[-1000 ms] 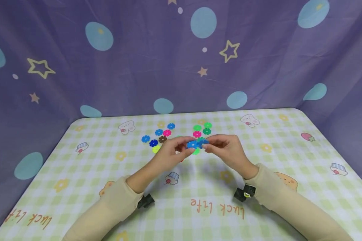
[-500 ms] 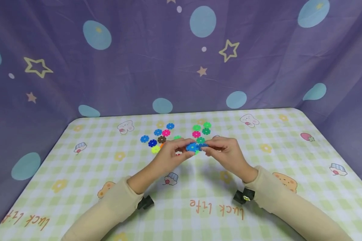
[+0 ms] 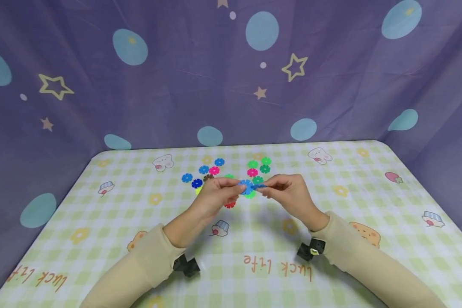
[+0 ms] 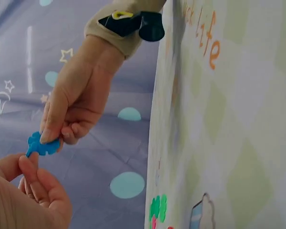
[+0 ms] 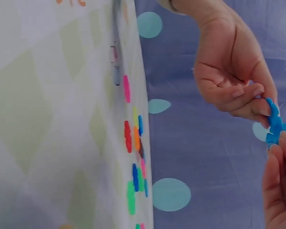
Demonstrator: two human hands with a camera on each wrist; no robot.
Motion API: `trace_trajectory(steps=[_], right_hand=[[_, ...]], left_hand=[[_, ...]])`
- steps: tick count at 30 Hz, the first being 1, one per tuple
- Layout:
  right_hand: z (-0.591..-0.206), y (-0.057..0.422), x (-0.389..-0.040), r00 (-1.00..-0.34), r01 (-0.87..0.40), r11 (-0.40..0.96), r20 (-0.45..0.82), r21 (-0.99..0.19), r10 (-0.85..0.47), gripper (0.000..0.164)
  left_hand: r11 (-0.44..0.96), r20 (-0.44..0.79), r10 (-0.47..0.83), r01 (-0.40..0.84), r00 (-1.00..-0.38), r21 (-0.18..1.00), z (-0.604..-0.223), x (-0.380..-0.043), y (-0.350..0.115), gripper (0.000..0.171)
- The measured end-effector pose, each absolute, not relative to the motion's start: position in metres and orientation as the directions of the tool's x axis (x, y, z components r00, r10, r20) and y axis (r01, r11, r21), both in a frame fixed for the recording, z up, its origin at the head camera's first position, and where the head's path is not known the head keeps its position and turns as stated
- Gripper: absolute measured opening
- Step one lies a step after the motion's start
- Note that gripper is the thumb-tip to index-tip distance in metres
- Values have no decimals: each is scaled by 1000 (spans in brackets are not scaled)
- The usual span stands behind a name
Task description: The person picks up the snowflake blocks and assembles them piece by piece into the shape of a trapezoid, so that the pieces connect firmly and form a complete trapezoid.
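Observation:
Above the middle of the table, two blue snowflake discs with notched rims meet edge to edge, set at an angle to each other. My left hand (image 3: 215, 194) pinches the lighter-looking blue disc (image 3: 247, 187) between thumb and fingers; its face shows in the head view. My right hand (image 3: 290, 194) pinches the other blue disc (image 3: 259, 186), seen nearly edge-on there. In the left wrist view that right-hand disc (image 4: 44, 144) shows its face under the thumb. In the right wrist view the left-hand disc (image 5: 273, 112) stands almost edge-on, its notches overlapping the other disc.
Several loose discs lie on the checked tablecloth (image 3: 269, 231) behind the hands: a green disc (image 3: 266, 161), a pink disc (image 3: 252, 172), a blue disc (image 3: 187, 178), a red disc (image 3: 229, 204) and others, some partly hidden by the left hand. A purple curtain (image 3: 169, 102) hangs behind the table.
My left hand has turned its disc from tilted flat to facing the head camera. The right-hand disc now shows thinner, nearly edge-on. More of the red disc shows below the left hand.

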State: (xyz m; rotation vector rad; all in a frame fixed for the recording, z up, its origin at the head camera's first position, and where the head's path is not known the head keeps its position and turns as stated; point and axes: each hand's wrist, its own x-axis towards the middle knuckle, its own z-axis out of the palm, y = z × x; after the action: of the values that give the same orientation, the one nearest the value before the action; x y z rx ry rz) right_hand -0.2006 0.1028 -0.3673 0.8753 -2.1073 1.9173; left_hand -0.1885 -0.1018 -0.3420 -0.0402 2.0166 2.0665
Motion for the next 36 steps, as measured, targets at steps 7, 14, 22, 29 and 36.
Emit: trace_trajectory(steps=[7,14,22,29,36], right_hand=[[-379,102,-198,-810,-521,16,489,-853,-324,4],[-377,104,-197,-768,-571,39,516,-820,-380,1],[-374,99,-197,-784,-535,131,433,-835,-446,26],[-374,84,-193,-799,-524,187,404,-831,-445,39],[-374,87,-192,-836,-452,168,351,-876,-421,36]], left_hand=[[6,-176,160,-178,-971,984,-348,-186,-101,6],[59,-196,214,-187,-957,980,-347,-187,-104,11],[140,-149,257,-116,-955,983,-347,-188,-116,25],[62,-178,234,-168,-956,984,-354,-187,-113,25],[180,-178,343,-121,-922,976,-358,-196,-146,34]])
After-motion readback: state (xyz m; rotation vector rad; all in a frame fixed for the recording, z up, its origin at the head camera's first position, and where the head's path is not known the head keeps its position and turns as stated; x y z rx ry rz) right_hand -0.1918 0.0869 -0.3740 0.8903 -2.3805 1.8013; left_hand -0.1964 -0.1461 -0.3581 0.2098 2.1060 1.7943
